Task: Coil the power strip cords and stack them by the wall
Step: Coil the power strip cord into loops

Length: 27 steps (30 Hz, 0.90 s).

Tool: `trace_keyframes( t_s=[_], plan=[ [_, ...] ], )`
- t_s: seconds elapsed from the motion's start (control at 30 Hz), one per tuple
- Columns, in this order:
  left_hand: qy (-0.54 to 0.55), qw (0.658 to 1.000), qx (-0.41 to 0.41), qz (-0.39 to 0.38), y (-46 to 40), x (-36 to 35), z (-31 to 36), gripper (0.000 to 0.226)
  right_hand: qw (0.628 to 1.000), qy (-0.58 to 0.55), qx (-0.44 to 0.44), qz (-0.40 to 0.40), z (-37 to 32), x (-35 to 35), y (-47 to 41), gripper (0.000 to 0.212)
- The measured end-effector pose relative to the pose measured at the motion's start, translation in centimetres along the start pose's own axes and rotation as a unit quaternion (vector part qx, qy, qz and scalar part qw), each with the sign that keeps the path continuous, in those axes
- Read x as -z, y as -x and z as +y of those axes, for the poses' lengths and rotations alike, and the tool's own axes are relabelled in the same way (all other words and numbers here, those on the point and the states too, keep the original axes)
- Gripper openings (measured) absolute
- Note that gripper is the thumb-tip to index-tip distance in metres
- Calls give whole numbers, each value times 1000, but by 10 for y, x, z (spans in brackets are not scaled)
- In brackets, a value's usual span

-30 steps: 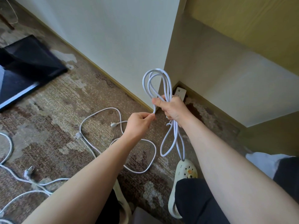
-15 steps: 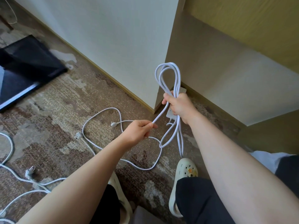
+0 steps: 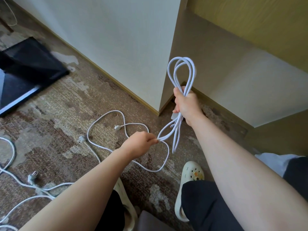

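My right hand [image 3: 186,104] grips a bundle of white cord loops [image 3: 181,70] held upright near the wall corner, with loops rising above the fist and hanging below it. A white block, perhaps the strip body [image 3: 174,116], peeks out under that hand. My left hand [image 3: 141,144] pinches the loose run of the same white cord at its fingertips, lower and to the left. The rest of this cord [image 3: 106,117] lies in a loop on the carpet and ends in a white plug [image 3: 118,127].
More white cords [image 3: 10,174] and plugs [image 3: 32,176] sprawl over the patterned carpet at the left. A black flat object [image 3: 28,70] lies at the far left. The white wall [image 3: 116,47] meets a wooden cabinet [image 3: 233,55] ahead. My feet in cream clogs [image 3: 191,174] stand below.
My right hand rose and shifted right with the loops. My left hand drew away down and left, pulling the cord taut between both hands.
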<state>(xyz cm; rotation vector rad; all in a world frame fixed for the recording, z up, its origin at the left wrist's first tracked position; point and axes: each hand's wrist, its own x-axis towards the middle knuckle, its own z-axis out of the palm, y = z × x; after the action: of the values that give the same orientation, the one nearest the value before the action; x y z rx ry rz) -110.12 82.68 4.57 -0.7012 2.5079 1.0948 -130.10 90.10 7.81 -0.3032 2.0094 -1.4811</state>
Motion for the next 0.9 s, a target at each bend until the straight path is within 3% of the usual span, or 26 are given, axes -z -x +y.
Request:
trace_keyframes(
  t_s=[0.1,0.37,0.6,0.7,0.8,0.9],
  plan=[
    [43,999,0,17,1,6,-3,23,998,-29,-7,54,-5,3,-2,19],
    [190,980,31,48,13,30,-41,21,997,-26,26,73,-9,22,-9,18],
    [159,982,73,76,31,59,-94,16,988,69,70,121,-6,41,-14,13],
    [101,989,79,78,31,61,-81,13,978,146,94,114,-3,37,-13,15],
    [52,997,3,63,20,53,-29,15,972,213,91,42,-1,16,-7,15],
    [5,991,-124,53,13,40,25,17,977,194,78,-49,-2,-6,3,20]
  ],
)
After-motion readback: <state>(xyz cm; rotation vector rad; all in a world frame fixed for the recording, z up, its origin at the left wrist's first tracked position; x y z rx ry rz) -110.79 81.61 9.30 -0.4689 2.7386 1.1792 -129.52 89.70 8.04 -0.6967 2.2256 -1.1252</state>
